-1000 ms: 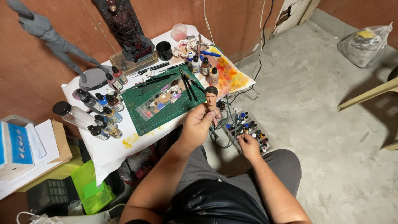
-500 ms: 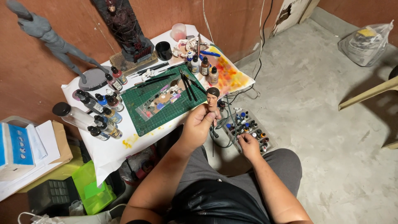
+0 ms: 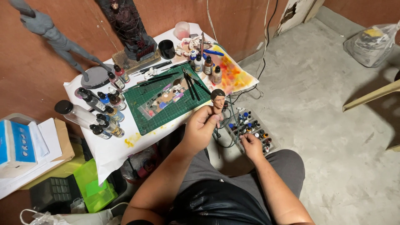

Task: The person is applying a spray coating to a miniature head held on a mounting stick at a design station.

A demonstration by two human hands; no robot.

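Miniature head held by left hand beside cutting mat.

The neck peg of the small painted head is buried in the left hand — its fingers cover it. What the right hand pinches over the tray of paint pots is too small to tell. The grey figure and the dark statue lose their tops at the upper edge — the bench legs are hidden.

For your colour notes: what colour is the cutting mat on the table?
Green, with a fine grid; the head view shows the cutting mat best.
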